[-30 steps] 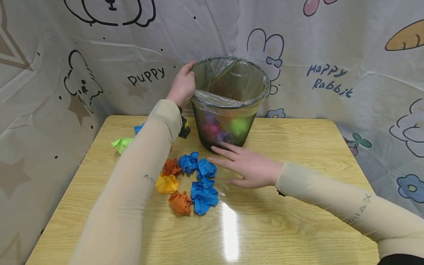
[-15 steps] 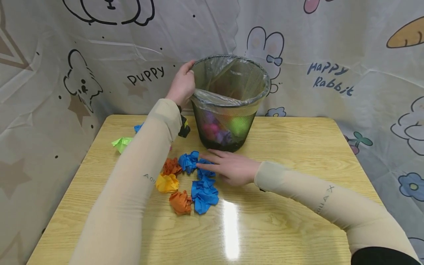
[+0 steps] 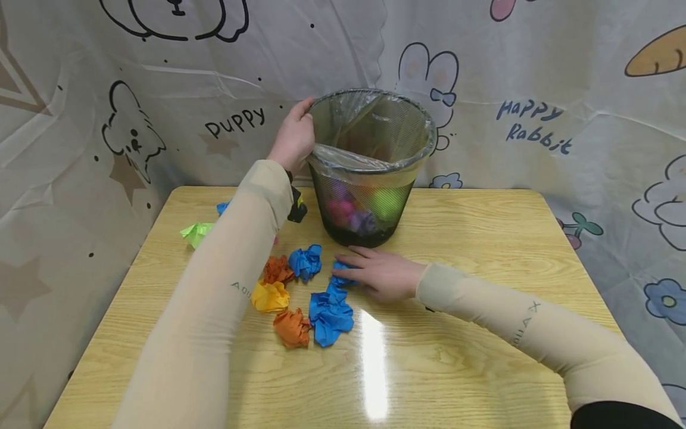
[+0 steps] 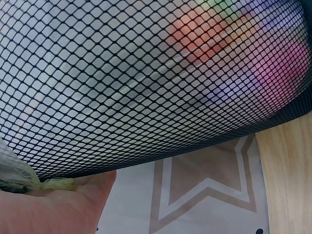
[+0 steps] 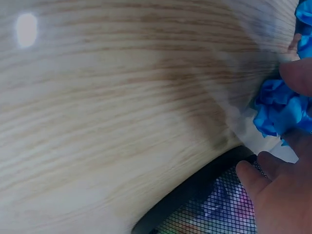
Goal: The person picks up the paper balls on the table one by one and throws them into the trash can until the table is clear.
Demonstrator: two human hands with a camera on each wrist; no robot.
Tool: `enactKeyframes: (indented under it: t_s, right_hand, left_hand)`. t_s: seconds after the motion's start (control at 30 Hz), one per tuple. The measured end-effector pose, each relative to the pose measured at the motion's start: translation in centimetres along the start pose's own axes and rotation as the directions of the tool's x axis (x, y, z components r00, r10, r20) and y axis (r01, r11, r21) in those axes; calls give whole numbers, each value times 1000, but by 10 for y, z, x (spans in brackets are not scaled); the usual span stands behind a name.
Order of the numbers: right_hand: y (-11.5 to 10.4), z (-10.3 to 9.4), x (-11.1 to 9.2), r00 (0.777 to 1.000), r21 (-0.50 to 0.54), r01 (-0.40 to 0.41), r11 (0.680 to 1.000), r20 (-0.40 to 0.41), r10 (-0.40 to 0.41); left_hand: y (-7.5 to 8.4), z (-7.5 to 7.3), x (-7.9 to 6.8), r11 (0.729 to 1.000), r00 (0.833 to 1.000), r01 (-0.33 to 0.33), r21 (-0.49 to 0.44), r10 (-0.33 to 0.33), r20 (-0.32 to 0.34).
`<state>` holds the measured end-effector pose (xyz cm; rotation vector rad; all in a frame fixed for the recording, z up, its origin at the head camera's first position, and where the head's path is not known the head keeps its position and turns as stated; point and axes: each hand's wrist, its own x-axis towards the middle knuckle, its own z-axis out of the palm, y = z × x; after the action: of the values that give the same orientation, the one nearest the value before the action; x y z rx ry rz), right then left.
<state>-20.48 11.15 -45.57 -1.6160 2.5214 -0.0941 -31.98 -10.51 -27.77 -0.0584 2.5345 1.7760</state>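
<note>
At the back of the table stands a black mesh wastebasket (image 3: 370, 173) with a clear plastic liner. My left hand (image 3: 293, 136) grips its rim at the left; the left wrist view shows the thumb (image 4: 105, 187) against the mesh. My right hand (image 3: 383, 275) is low in front of the basket, with thumb and fingers around a crumpled blue paper ball (image 5: 280, 109). Close by lie another blue ball (image 3: 305, 263) and a larger crumpled blue paper (image 3: 330, 317). A yellow ball (image 3: 270, 297) and two orange-brown balls, one nearer me (image 3: 292, 328), lie left of them.
Colourful crumpled balls show through the mesh (image 4: 200, 34). Left of my left sleeve are a light green crumpled paper (image 3: 196, 234) and a bit of blue paper (image 3: 223, 207). A printed cloth (image 3: 482, 77) hangs behind the wooden table (image 3: 455, 369).
My right hand reached left over the blue ball beside the basket, then drew slightly right, the ball shifting right with it. The left hand keeps its hold on the rim.
</note>
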Motion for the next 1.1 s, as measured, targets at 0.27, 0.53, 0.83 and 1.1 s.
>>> enactKeyframes:
  t_s: [0.27, 0.53, 0.83, 1.1]
  right_hand:
    - [-1, 2, -1, 1000, 14, -15, 1000, 17, 15]
    - [-1, 3, 1, 1000, 43, 10, 999, -13, -10]
    - [-4, 8, 3, 997, 7, 22, 1000, -69, -22]
    - [-4, 13, 2, 991, -42, 68, 997, -113, -72]
  left_hand:
    - [0, -1, 1, 1000, 1000, 6, -25, -6, 2]
    - [0, 0, -1, 1000, 1000, 4, -10, -4, 4]
    - [0, 0, -1, 1000, 1000, 4, 9, -4, 4]
    - [1, 0, -1, 1000, 1000, 9, 12, -9, 0]
